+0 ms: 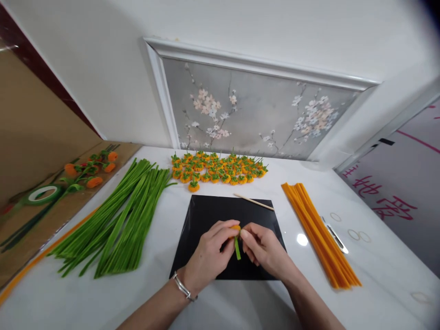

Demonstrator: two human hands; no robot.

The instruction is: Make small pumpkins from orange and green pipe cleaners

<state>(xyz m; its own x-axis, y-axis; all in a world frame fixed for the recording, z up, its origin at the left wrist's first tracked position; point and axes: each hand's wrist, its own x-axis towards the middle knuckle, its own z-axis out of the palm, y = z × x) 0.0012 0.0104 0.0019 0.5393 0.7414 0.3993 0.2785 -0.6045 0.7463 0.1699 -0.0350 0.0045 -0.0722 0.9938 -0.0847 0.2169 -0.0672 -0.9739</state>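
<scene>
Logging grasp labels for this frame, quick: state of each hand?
Left hand: closed, fingers pinching the small orange piece.
Right hand: thumb and fingers closed at that piece's edge; exact grip can't be told.

One head-worn view here, looking forward and down over the white table (158, 238) toward the wall panel (254, 114)

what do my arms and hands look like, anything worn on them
Both forearms are bare, with no sleeve in view. The left hand has a shiny silver-coloured bracelet at its wrist, narrow and angular in shape. The right hand has no bracelet at its wrist. No gloves on either; the fingers are partly hidden, so I can't rule out rings.
</scene>
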